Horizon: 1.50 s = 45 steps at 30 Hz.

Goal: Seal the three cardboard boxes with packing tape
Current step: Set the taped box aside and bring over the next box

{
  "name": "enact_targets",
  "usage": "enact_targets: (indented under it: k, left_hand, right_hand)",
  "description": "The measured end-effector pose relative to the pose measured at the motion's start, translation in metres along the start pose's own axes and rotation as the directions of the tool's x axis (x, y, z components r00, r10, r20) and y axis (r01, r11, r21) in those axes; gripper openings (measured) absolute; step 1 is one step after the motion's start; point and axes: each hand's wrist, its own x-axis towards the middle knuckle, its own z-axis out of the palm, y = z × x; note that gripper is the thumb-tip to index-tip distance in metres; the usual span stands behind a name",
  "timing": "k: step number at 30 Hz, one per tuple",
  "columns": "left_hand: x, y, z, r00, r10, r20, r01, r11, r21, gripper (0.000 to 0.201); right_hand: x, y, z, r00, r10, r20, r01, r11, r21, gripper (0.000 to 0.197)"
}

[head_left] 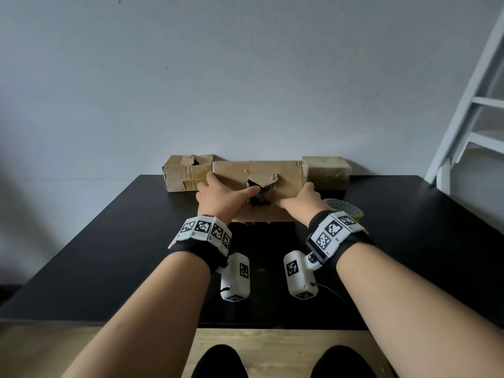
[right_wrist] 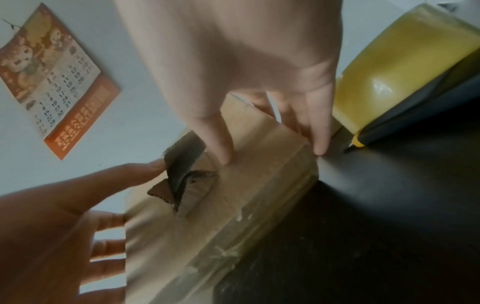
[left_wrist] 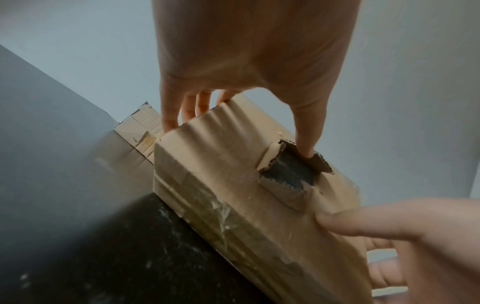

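Three brown cardboard boxes stand at the far edge of the black table [head_left: 109, 241]. The long middle box [head_left: 289, 173] is tipped toward me, and a torn hole [head_left: 260, 188] gapes in its facing side. My left hand [head_left: 229, 186] grips its left end, fingers curled behind it and thumb tip at the hole [left_wrist: 285, 174]. My right hand [head_left: 297, 196] grips the right end, thumb lying on the facing side [right_wrist: 233, 205]. The left box [head_left: 182, 175] has a ragged torn top. The right box [head_left: 326, 170] looks closed. A yellowish tape roll [head_left: 345, 210] lies just behind my right wrist.
A dark pen-like tool with a yellow band [right_wrist: 363, 139] lies beside the tape roll [right_wrist: 405, 67]. A white ladder frame [head_left: 469, 118] stands at the right past the table. A calendar [right_wrist: 52, 78] hangs on the wall. The table's near half is bare below my forearms.
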Motion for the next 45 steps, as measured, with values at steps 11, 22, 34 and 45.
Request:
enact_targets:
  k: [11, 22, 34, 45]
  left_hand:
    - [0.008, -0.014, -0.008, 0.997, 0.048, 0.058, -0.034, 0.975, -0.218, 0.100]
    - [0.012, -0.017, -0.002, 0.997, 0.012, 0.082, 0.014, 0.950, -0.313, 0.093]
    - [0.010, -0.006, 0.012, 0.999, -0.012, -0.034, 0.007, 0.989, -0.146, 0.104]
    - [0.009, -0.007, 0.015, 0.999, 0.034, -0.041, -0.038, 0.992, -0.120, 0.101]
  right_hand:
    - [-0.007, -0.014, 0.007, 0.997, -0.037, -0.062, 0.044, 0.993, 0.107, 0.092]
    - [-0.003, -0.016, 0.012, 0.994, -0.027, -0.108, 0.040, 0.992, 0.118, 0.090]
    - [-0.007, -0.008, 0.018, 0.999, -0.040, 0.006, 0.037, 0.969, 0.244, 0.112]
    - [-0.002, -0.009, 0.033, 0.940, -0.203, -0.273, 0.223, 0.974, 0.044, 0.106]
